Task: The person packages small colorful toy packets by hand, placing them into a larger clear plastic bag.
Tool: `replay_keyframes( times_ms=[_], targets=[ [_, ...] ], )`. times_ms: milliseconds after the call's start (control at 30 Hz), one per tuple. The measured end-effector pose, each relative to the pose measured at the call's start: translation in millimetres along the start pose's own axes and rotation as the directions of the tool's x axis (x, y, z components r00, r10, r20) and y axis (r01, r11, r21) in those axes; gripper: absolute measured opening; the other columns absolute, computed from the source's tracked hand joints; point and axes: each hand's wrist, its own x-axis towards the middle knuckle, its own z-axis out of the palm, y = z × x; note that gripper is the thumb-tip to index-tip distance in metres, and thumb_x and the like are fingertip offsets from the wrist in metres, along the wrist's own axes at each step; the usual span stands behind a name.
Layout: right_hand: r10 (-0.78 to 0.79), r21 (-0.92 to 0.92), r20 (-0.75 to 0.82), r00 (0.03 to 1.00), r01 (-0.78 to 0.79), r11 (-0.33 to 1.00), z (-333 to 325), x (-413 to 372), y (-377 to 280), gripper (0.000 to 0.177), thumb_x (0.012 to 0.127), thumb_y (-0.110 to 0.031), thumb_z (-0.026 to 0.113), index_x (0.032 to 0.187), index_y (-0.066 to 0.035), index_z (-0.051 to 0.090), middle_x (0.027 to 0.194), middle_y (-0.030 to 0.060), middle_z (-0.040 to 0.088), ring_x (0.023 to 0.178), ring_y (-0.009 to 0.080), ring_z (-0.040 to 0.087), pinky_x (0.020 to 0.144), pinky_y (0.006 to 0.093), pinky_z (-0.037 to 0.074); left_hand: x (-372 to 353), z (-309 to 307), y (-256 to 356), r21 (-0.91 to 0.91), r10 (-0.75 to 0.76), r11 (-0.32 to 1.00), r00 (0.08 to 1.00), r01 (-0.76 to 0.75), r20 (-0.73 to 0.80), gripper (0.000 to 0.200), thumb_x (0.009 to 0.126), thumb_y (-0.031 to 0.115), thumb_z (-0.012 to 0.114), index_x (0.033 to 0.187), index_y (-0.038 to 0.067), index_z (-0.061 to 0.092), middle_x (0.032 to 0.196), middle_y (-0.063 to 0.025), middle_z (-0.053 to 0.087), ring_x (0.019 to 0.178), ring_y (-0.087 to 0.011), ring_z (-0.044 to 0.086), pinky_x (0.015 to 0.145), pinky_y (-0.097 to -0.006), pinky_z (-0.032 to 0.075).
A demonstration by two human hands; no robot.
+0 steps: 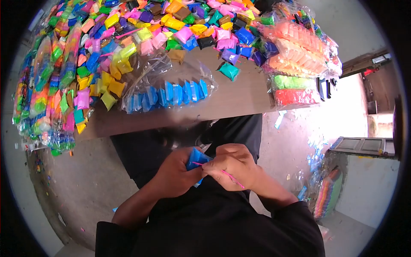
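Above my lap, my left hand (176, 174) is closed around a small blue packet (196, 158), whose top shows between thumb and fingers. A bit of blue also shows below the thumb. Facing it, my right hand (233, 166) is closed on a thin pink plastic stick (231, 177). One end of the stick lies across the packet and the other sticks out below the fingers. Both hands meet at the packet; whether the right fingers also pinch its edge is hidden. On the table ahead, a clear plastic bag (147, 70) lies with a row of blue packets (175, 94) in it.
A big heap of colourful packets (184, 32) covers the table's (239, 100) far side. Long filled bags (43, 81) stand at the left, stacked bags of peach packets (295, 49) at the right. Blue scraps and a striped bundle (327, 192) lie on the floor at right.
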Motion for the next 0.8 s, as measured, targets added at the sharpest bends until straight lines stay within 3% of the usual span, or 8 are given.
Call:
replay_keyframes(
  times_ms=[200, 267, 533, 600, 633, 667, 733, 800],
  targets=[
    [0.005, -0.091, -0.104, 0.995, -0.015, 0.996, 5, 0, 6, 0.022, 0.083, 0.000, 0.075, 0.103, -0.002, 0.065, 0.079, 0.0085, 0.066, 0.058, 0.0284, 0.057, 0.054, 0.0362, 0.046, -1, 1, -6, 0.027, -0.116, 0.993, 0.993, 0.117, -0.023, 0.014, 0.094, 0.017, 0.074, 0.095, 0.006, 0.066, 0.080, 0.0014, 0.063, 0.074, -0.0059, 0.057, 0.065, -0.0283, 0.046],
    [-0.024, -0.043, 0.005, 1.000, 0.024, 0.999, 6, -1, 2, 0.021, 0.083, 0.000, 0.076, 0.101, -0.001, 0.065, 0.077, 0.0083, 0.064, 0.057, 0.0282, 0.056, 0.053, 0.0361, 0.045, 0, 6, -1, 0.177, 0.094, 0.981, 0.993, -0.079, -0.075, 0.013, 0.091, 0.015, 0.071, 0.090, 0.003, 0.064, 0.073, -0.0038, 0.063, 0.069, -0.0088, 0.056, 0.063, -0.0319, 0.046],
    [-0.047, -0.070, -0.028, 0.998, 0.045, 0.997, 6, -1, 9, 0.022, 0.083, 0.001, 0.075, 0.103, -0.002, 0.066, 0.078, 0.0078, 0.064, 0.058, 0.0271, 0.056, 0.053, 0.0380, 0.045, -1, 5, 9, 0.241, 0.013, 0.971, 0.996, 0.009, -0.088, 0.014, 0.090, 0.014, 0.072, 0.092, 0.002, 0.065, 0.074, -0.0071, 0.064, 0.069, -0.0104, 0.055, 0.065, -0.0339, 0.047],
    [0.013, -0.062, -0.108, 0.994, -0.020, 0.998, 4, 0, 10, 0.021, 0.084, 0.001, 0.074, 0.104, -0.003, 0.067, 0.080, 0.0079, 0.065, 0.058, 0.0272, 0.057, 0.053, 0.0389, 0.045, -2, 6, 5, 0.270, -0.023, 0.962, 0.995, 0.050, -0.102, 0.014, 0.090, 0.014, 0.071, 0.092, 0.002, 0.064, 0.073, -0.0064, 0.063, 0.069, -0.0104, 0.055, 0.065, -0.0342, 0.047],
    [-0.081, -0.193, 0.033, 0.996, 0.086, 0.977, 1, -1, 7, 0.021, 0.084, 0.001, 0.074, 0.104, -0.004, 0.068, 0.080, 0.0074, 0.065, 0.059, 0.0270, 0.058, 0.054, 0.0379, 0.046, -2, 6, -2, 0.204, 0.013, 0.979, 0.996, 0.005, -0.087, 0.015, 0.090, 0.015, 0.071, 0.091, 0.002, 0.064, 0.073, -0.0062, 0.062, 0.069, -0.0105, 0.054, 0.065, -0.0346, 0.046],
    [-0.007, -0.017, -0.023, 1.000, 0.007, 1.000, 8, -4, 3, 0.020, 0.084, 0.001, 0.074, 0.102, -0.004, 0.068, 0.081, 0.0074, 0.066, 0.061, 0.0269, 0.059, 0.055, 0.0373, 0.048, -2, 6, -6, 0.135, 0.049, 0.990, 0.996, -0.038, -0.073, 0.015, 0.090, 0.015, 0.070, 0.091, 0.001, 0.064, 0.072, -0.0059, 0.061, 0.069, -0.0105, 0.054, 0.064, -0.0350, 0.046],
    [-0.011, -0.190, 0.004, 1.000, 0.011, 0.982, 10, -7, 7, 0.019, 0.084, 0.000, 0.074, 0.101, -0.005, 0.068, 0.080, 0.0077, 0.065, 0.063, 0.0271, 0.061, 0.057, 0.0370, 0.049, -1, 7, 4, 0.179, 0.018, 0.984, 0.995, 0.000, -0.097, 0.016, 0.089, 0.015, 0.071, 0.090, 0.001, 0.063, 0.071, -0.0053, 0.061, 0.068, -0.0102, 0.054, 0.064, -0.0346, 0.046],
    [0.028, -0.126, -0.076, 0.997, -0.038, 0.991, 7, -4, 8, 0.019, 0.084, 0.001, 0.074, 0.101, -0.006, 0.067, 0.079, 0.0081, 0.064, 0.063, 0.0273, 0.061, 0.056, 0.0371, 0.049, -1, 6, 2, 0.226, -0.008, 0.973, 0.992, 0.037, -0.128, 0.016, 0.089, 0.016, 0.072, 0.089, 0.002, 0.063, 0.070, -0.0046, 0.060, 0.068, -0.0100, 0.053, 0.063, -0.0343, 0.046]
  ],
)
